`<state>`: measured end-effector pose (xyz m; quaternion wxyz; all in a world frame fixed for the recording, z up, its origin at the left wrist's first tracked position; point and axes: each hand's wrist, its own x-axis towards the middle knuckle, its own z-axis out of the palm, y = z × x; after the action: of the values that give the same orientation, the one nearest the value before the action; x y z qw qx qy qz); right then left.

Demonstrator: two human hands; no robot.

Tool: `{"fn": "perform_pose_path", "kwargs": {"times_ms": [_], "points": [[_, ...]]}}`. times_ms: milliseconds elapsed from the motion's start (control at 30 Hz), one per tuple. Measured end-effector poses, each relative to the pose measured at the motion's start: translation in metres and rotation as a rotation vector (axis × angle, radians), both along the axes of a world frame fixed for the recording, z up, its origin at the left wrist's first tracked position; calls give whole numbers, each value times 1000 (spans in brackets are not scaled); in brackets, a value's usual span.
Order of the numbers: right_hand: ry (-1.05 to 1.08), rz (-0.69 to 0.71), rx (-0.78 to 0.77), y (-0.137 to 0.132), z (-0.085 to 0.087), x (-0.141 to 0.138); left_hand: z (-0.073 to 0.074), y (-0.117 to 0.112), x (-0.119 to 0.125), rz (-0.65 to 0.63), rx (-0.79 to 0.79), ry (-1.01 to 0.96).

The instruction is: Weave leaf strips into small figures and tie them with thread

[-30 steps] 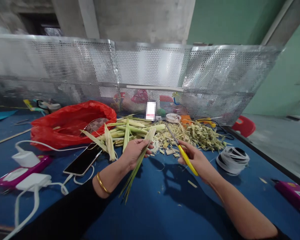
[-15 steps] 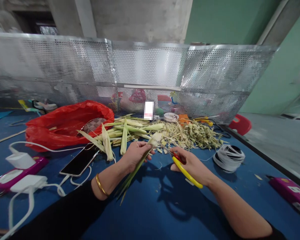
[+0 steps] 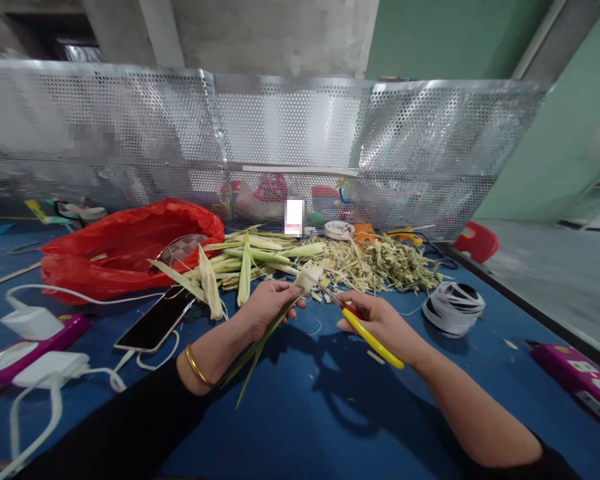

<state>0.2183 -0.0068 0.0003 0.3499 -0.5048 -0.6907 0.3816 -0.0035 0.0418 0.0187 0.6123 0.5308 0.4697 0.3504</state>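
Blue table [image 3: 300, 427], perforated metal screen [image 3: 290, 133], green wall [image 3: 440, 40].

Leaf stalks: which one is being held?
The long stalk in the left hand, its pale tip meeting the yellow scissors; the rest lie piled beside the red bag.

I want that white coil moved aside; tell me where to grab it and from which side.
Best, I think, to pinch the white coil over its near rim, one finger in the open centre, coming from above: it lies flat on the blue table, hole up. The right hand, holding scissors, is nearest.
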Motion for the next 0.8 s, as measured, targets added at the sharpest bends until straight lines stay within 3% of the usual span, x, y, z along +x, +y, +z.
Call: {"fn": "perform_pose_path", "kwargs": {"times_ms": [400,467,567,667,733,800], "points": [[-110,-121,116,3,-1,2,0,0,0,18,-17,-24],[-253,-223,171,4,1,3,1,-1,1,41,-46,-64],[-632,-353,225,6,2,7,3,-4,2,82,-111,-134],[-915,-256,233,6,0,13,5,-8,5,111,-146,-180],[-976,-193,258,4,0,14,5,-11,7,126,-148,-192],[-889,-263,321,1,4,10,4,-13,9,138,-145,-196]]}}
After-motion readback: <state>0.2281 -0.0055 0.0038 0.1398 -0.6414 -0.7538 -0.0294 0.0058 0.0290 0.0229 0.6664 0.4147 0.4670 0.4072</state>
